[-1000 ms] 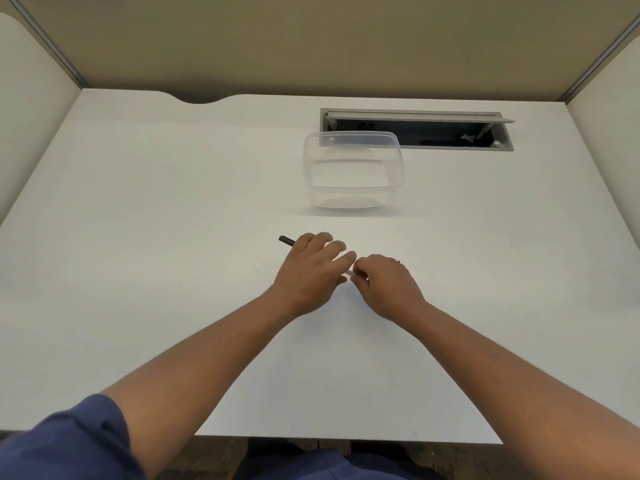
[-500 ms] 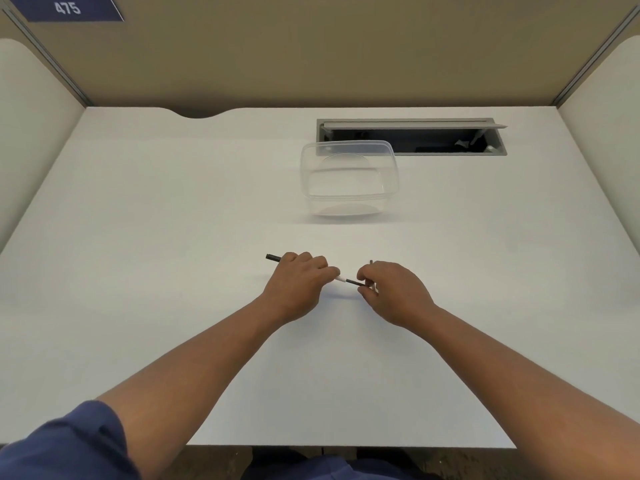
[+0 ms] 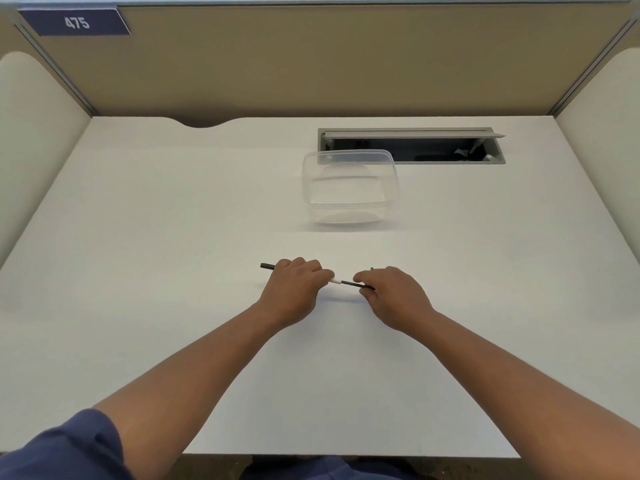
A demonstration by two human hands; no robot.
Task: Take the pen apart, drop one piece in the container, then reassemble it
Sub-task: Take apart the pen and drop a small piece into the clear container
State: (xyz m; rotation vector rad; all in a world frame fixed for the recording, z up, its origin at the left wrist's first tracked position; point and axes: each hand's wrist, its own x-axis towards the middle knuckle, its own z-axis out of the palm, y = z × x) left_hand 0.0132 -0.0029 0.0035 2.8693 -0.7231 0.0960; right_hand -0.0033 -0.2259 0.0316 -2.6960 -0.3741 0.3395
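Note:
A thin black pen (image 3: 346, 282) with a white band near its middle lies level just above the white table, held at both ends. My left hand (image 3: 294, 289) grips the left part, whose black tip sticks out past the knuckles to the left. My right hand (image 3: 391, 292) pinches the right end between thumb and fingers. A short stretch of pen shows between the hands. The clear plastic container (image 3: 349, 187) stands open and upright behind the hands, a little to the right, with nothing visible inside.
A white desk (image 3: 173, 237) is walled by tan and cream partitions. A grey cable hatch (image 3: 412, 145) is open at the back right, just behind the container. A blue label reading 475 (image 3: 74, 22) is at the top left.
My hands have drawn apart along the pen, so more of it, including the white band, now shows between them. The view has tilted up slightly.

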